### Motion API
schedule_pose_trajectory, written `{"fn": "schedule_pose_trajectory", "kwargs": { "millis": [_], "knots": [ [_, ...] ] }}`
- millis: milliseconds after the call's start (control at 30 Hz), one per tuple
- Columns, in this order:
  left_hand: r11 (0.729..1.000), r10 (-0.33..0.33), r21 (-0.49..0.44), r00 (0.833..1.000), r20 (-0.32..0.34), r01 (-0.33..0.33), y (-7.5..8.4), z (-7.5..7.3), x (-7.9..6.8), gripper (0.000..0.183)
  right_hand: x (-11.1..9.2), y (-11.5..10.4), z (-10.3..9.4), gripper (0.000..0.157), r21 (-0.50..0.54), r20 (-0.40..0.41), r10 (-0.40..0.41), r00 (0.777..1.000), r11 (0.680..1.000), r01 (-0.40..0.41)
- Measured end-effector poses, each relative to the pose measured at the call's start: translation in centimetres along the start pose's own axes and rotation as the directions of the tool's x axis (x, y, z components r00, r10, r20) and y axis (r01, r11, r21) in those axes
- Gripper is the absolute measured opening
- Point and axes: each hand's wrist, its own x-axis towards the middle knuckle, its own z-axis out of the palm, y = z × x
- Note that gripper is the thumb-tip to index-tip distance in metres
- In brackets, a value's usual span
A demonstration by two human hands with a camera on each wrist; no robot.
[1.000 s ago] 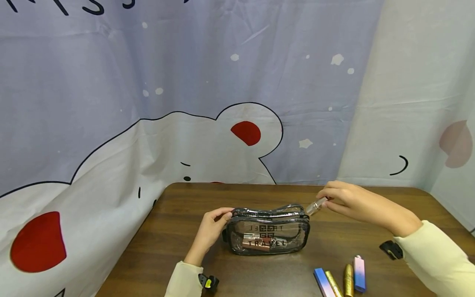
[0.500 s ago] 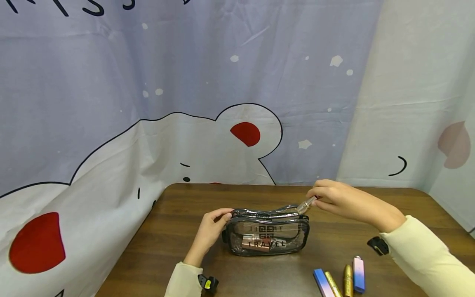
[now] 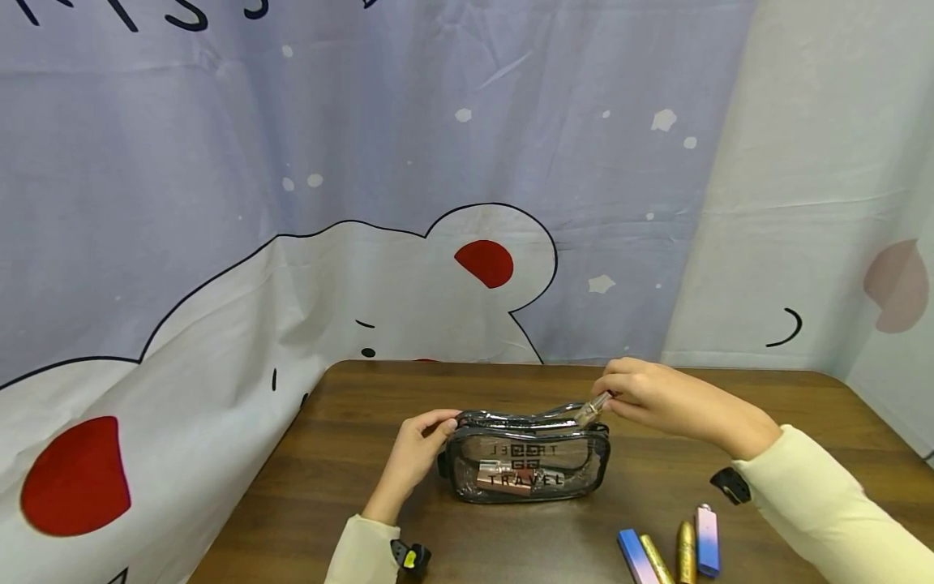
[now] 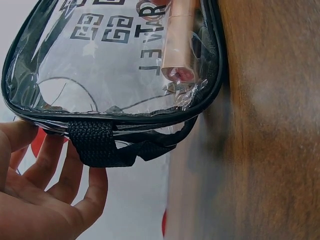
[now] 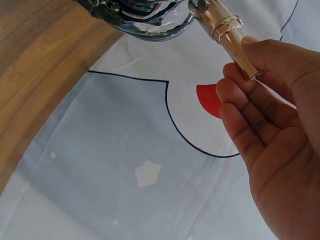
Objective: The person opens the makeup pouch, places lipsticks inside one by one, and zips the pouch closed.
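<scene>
A clear travel pouch (image 3: pixel 576 453) with black piping stands upright on the table, its top unzipped. My left hand (image 3: pixel 410 456) pinches its upper left corner between thumb and fingers; in the left wrist view the other fingers spread beside the black side strap (image 4: pixel 95 142). My right hand (image 3: pixel 660 403) pinches a shiny gold lipstick tube (image 5: pixel 227 32) by one end. The tube slants down, its lower end right at the right side of the pouch's opening. Through the front panel shows a rose-gold lipstick tube (image 4: pixel 178 45) lying at the bottom.
On the wooden table (image 3: pixel 511 543), front right, lie several slim cosmetic tubes: a blue-purple one (image 3: pixel 637 556), a gold one (image 3: pixel 686 553) and a pink-blue one (image 3: pixel 706 539) among them. A printed curtain (image 3: pixel 365 146) hangs behind the table's back edge.
My right hand has moved left with the lipstick tube, bringing its lower end from beside the pouch to over the opening. My left hand and the pouch have stayed in place.
</scene>
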Motion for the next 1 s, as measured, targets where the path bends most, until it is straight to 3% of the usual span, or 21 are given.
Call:
{"fn": "schedule_pose_trajectory", "kwargs": {
  "millis": [433, 700, 867, 1000],
  "knots": [
    [1.000, 0.006, 0.016, 1.000, -0.003, -0.006, 0.1, 0.0, -0.1, 0.018, 0.5, -0.3, 0.6, 0.016, -0.016, -0.008, -0.026, 1.000, 1.000, 0.025],
    [0.999, -0.004, 0.037, 1.000, -0.014, 0.004, 2.1, 0.1, -0.8, 0.017, 0.7, -0.3, 0.8, 0.015, -0.012, 0.024, -0.010, 1.000, 1.000, 0.010],
    [1.000, 0.026, 0.019, 1.000, -0.012, -0.025, 0.7, 0.1, -0.3, 0.018, 1.0, -0.4, 1.0, 0.016, -0.005, 0.043, -0.009, 0.999, 1.000, 0.009],
    [1.000, 0.021, 0.013, 1.000, 0.013, -0.022, 2.0, -0.2, -0.8, 0.018, 1.1, -0.4, 1.3, 0.016, -0.004, 0.056, -0.017, 0.998, 1.000, 0.017]
  ]
}}
